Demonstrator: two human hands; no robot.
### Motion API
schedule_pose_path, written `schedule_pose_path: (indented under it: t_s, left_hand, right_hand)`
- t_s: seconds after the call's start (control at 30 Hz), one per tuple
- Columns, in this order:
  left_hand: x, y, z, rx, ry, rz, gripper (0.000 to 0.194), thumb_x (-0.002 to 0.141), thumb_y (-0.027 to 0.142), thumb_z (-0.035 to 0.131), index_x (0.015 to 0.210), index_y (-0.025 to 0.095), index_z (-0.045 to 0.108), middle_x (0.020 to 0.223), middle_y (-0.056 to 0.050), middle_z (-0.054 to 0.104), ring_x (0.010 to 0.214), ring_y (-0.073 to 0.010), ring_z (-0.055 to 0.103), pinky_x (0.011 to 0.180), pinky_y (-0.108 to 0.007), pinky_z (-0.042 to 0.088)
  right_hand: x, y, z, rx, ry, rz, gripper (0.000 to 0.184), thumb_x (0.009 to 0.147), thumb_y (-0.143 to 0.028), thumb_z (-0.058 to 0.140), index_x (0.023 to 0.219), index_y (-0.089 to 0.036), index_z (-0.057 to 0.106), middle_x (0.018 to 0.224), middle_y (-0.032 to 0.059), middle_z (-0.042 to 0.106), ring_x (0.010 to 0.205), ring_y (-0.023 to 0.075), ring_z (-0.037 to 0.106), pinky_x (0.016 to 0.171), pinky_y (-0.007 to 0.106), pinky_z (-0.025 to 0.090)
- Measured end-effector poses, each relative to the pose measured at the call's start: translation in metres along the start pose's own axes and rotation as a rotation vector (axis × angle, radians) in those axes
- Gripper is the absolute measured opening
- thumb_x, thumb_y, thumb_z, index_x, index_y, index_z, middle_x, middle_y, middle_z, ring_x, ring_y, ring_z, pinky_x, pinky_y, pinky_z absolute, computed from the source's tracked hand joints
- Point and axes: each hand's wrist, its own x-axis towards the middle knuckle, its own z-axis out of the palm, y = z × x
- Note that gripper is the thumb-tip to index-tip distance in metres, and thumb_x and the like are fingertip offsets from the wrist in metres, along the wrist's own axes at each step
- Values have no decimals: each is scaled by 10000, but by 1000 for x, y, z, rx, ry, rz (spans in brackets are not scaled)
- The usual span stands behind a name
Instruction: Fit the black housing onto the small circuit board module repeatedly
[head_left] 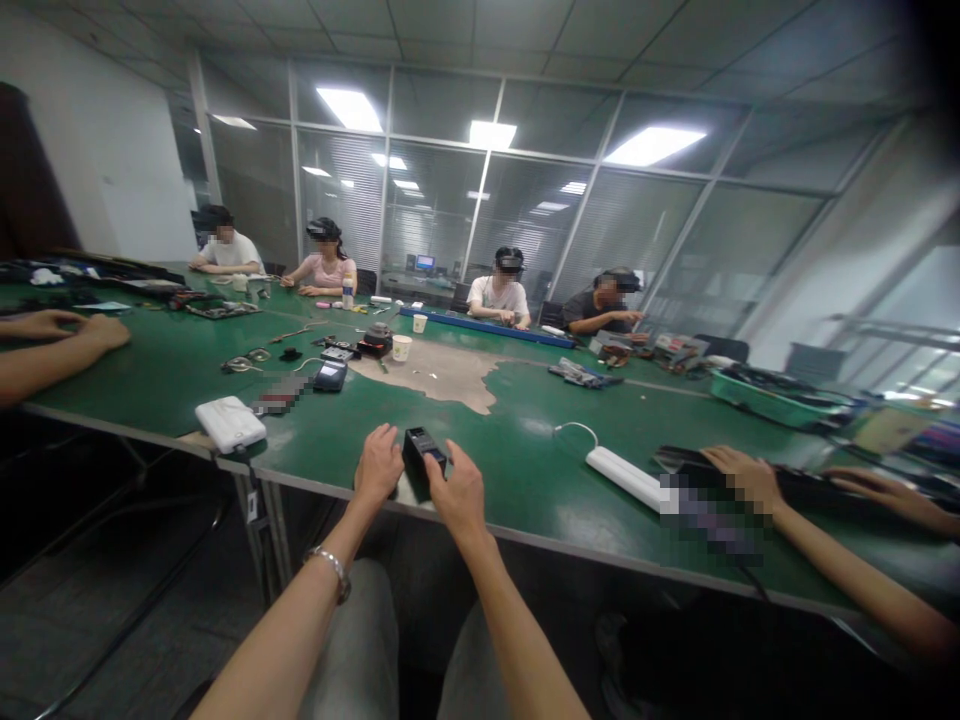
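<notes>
A small black box-shaped device (424, 443) stands at the table's near edge, right in front of me; its exact kind is unclear. My right hand (460, 490) grips it from the right, the thumb lying on its near face and the other fingers behind its right side. Close against the device's left side is my left hand (379, 464), its fingers curled inward. Whether those fingers hold anything is hidden. A metal bracelet (330, 570) circles my left wrist.
On the green table (525, 470), a white power bank (230, 425) lies left and a white bar-shaped device (630, 478) right. Paper cups (402, 348) stand farther back. A co-worker's hands (750, 485) rest at right, another's (97, 335) at left. A green basket (780, 400) holds dark parts.
</notes>
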Motion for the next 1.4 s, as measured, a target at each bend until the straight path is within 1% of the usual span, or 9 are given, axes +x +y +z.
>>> schedule_pose_path:
  t_s: [0.1, 0.23, 0.4, 0.57, 0.7, 0.8, 0.9, 1.1, 1.4]
  left_hand:
    - [0, 0, -1, 4, -2, -3, 368, 886, 169, 489, 1220, 144, 640, 1324, -129, 607, 1277, -251, 522, 1113, -422, 397]
    - [1, 1, -1, 7, -5, -16, 365, 884, 176, 495, 1217, 149, 642, 1328, -133, 604, 1279, -248, 522, 1109, -419, 399]
    - [1, 1, -2, 2, -15, -17, 362, 892, 190, 495, 1217, 121, 638, 1339, -164, 591, 1290, -257, 512, 1114, -425, 389]
    - [1, 1, -2, -4, -19, -14, 359, 887, 193, 510, 1222, 148, 631, 1331, -143, 602, 1293, -256, 510, 1112, -435, 395]
    - [0, 1, -1, -1, -28, 4, 339, 882, 164, 507, 1193, 159, 640, 1305, -125, 622, 1319, -255, 486, 1131, -443, 376]
    - [0, 2, -2, 5, -36, 20, 299, 879, 150, 507, 1134, 150, 662, 1270, -130, 641, 1316, -256, 490, 1143, -446, 363]
    - [1, 3, -3, 7, -39, 27, 280, 872, 142, 513, 1106, 150, 667, 1257, -133, 647, 1306, -255, 500, 1143, -452, 364]
    - [1, 3, -2, 19, -36, 36, 276, 871, 148, 515, 1103, 148, 663, 1265, -132, 644, 1303, -252, 503, 1134, -443, 374]
    - [2, -2, 2, 31, -37, 47, 310, 869, 160, 513, 1143, 136, 658, 1281, -132, 638, 1304, -259, 504, 1133, -439, 381]
  right_hand:
    - [1, -2, 3, -8, -26, -11, 553, 877, -429, 583, 1297, -69, 570, 1221, 195, 647, 1149, 276, 608, 989, 355, 442]
    - [-3, -10, 5, -64, -73, 32, 496, 867, -386, 602, 1274, -104, 578, 1106, 159, 692, 1042, 268, 652, 885, 321, 470]
    - [-3, -25, 1, -115, -95, 89, 331, 868, -405, 607, 1107, -182, 653, 938, 100, 721, 876, 250, 683, 747, 289, 461]
    - [10, -32, -7, -69, -37, 107, 361, 844, -416, 642, 1122, -186, 665, 942, 98, 730, 900, 254, 686, 784, 292, 461]
    - [28, -32, -21, 62, 40, 91, 413, 842, -456, 631, 1154, -187, 664, 1008, 96, 732, 935, 243, 683, 829, 294, 470]
    - [37, -24, -32, 121, 110, 107, 471, 841, -485, 615, 1200, -182, 648, 1051, 102, 728, 939, 237, 683, 835, 300, 478]
    - [37, -7, -34, 111, 152, 141, 528, 833, -503, 609, 1237, -164, 630, 1090, 123, 718, 951, 246, 683, 839, 316, 483]
    - [19, 31, -16, 64, 96, 195, 537, 821, -479, 603, 1239, -142, 625, 1095, 147, 713, 1003, 263, 678, 884, 342, 482]
    - [8, 46, -1, 38, 96, 177, 568, 836, -460, 584, 1276, -102, 590, 1170, 180, 674, 1059, 275, 651, 931, 377, 479]
